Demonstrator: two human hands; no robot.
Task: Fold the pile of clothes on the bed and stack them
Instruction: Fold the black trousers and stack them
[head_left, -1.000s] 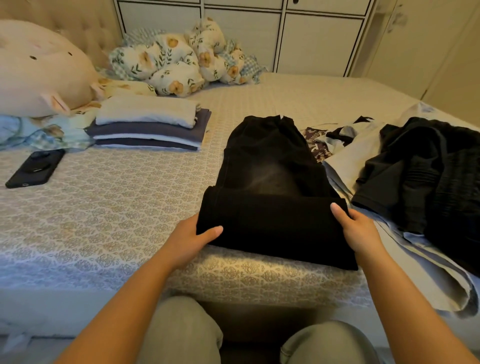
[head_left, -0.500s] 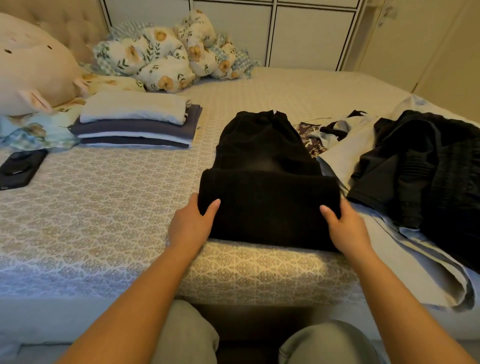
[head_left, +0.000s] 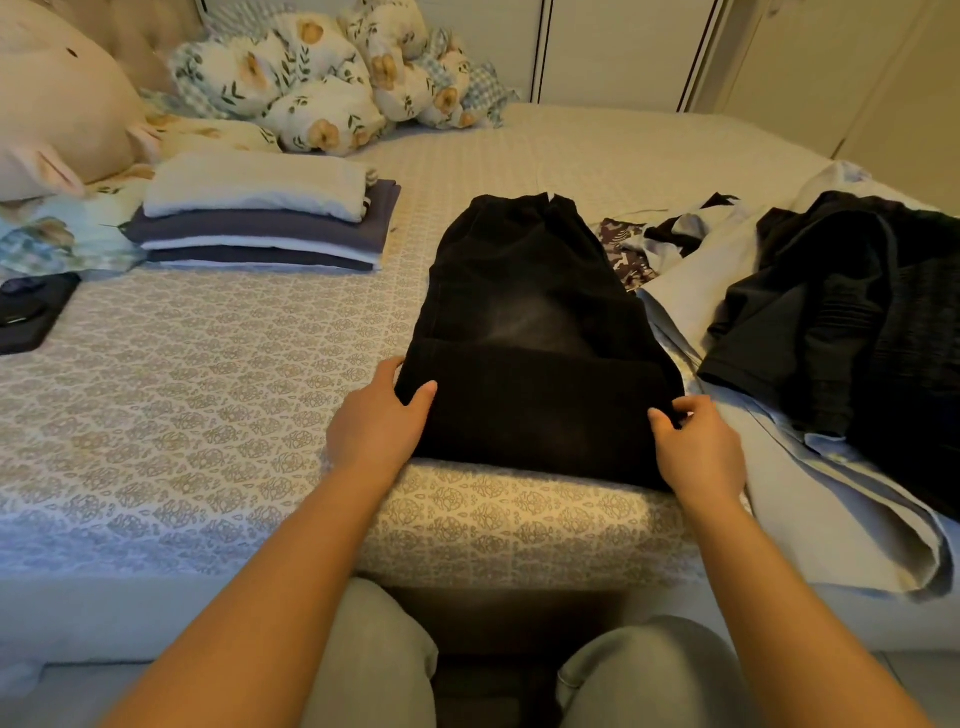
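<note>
Black pants lie partly folded on the bed, the near end doubled over toward the waistband. My left hand grips the left edge of that folded layer, thumb on top. On the right edge my right hand pinches the same fold. A neat stack of folded clothes, white on top of dark blue and white layers, sits at the back left. At the right lies the unfolded pile: black garments over pale blue ones, with a patterned piece beside the pants.
A dark phone lies at the bed's left edge. A large plush toy and floral pillows fill the head of the bed. White wardrobe doors stand behind. My knees are against the bed's near edge.
Both hands have rolled the folded end of the black pants further up toward the waistband, and the fold is now thicker and shorter.
</note>
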